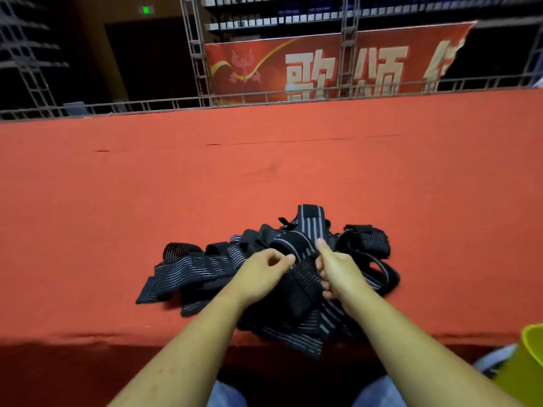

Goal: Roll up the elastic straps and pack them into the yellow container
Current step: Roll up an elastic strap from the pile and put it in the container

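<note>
Black elastic, grey-striped, heaped in a loose tangle: the straps (205, 268) lay piled near the front edge of the red-covered worktop (264, 171), close enough for both hands to work without stretching. None in the heap looked rolled.

The left hand (264, 274) was closed, thumb and forefinger pinching one side of a single strap (302, 279) at the top of the pile. The right hand (335, 271) had the other side, fingers curled under the band and thumb lying up along it. With a grip on each edge, the band was held flat and taut between them, which is how you'd want it to start a tight roll. Whether the first turn had been made was hard to say; the fingers hid that end.

The yellow container (532, 348) sat low at the right, only its rim in view, below the worktop's edge beside the person's knee. That's a handy spot for the right hand to drop a finished roll. Nothing could be seen inside it. A red banner (323, 66) hung beyond the worktop.
</note>
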Demonstrator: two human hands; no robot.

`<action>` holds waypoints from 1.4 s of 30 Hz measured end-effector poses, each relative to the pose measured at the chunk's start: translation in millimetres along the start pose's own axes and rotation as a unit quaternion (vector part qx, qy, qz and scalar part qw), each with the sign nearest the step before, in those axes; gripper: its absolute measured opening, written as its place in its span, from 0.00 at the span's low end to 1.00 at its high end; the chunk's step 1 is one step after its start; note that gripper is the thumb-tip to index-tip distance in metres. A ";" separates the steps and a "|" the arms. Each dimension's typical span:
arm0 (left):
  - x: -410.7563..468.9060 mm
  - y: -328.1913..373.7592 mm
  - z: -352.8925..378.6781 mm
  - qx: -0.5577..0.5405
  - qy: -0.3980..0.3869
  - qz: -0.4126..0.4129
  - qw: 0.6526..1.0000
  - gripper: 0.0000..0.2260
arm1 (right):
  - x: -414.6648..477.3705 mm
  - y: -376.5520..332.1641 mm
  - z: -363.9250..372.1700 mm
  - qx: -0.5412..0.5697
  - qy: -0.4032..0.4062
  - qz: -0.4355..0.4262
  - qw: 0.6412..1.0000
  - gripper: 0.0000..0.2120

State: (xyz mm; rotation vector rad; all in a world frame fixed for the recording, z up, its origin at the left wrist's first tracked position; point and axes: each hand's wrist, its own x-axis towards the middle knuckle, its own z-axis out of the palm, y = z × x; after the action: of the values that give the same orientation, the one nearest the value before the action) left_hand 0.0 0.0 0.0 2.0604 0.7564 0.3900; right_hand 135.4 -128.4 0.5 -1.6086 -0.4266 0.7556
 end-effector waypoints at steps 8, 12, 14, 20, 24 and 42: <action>-2.7 -20.3 27.1 0.216 0.060 0.071 0.972 0.23 | -6.4 36.6 -3.3 -0.075 0.008 0.028 0.997 0.10; -1.1 -30.2 28.4 0.184 0.071 0.087 0.977 0.18 | -7.1 47.7 1.5 -0.079 0.019 0.017 0.997 0.11; -4.5 -33.6 28.5 0.155 0.081 0.097 0.980 0.11 | -10.7 49.1 1.1 -0.096 -0.007 0.010 0.995 0.10; -25.5 -36.4 25.3 0.065 0.087 0.102 0.989 0.08 | -14.9 61.0 2.1 -0.131 -0.040 -0.051 0.989 0.10; -45.1 -39.7 20.4 0.025 0.075 0.098 0.992 0.04 | -19.5 71.8 4.8 -0.070 -0.035 -0.068 0.995 0.04; -95.0 -31.7 69.2 -0.212 0.070 -0.056 0.973 0.09 | -86.3 101.6 9.8 0.049 -0.086 -0.032 0.995 0.08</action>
State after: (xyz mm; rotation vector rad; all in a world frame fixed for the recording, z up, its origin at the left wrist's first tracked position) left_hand -47.7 -91.7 -64.4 1.5957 0.7921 0.5830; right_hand 52.3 -196.9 -78.8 -1.4370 -0.5545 0.8577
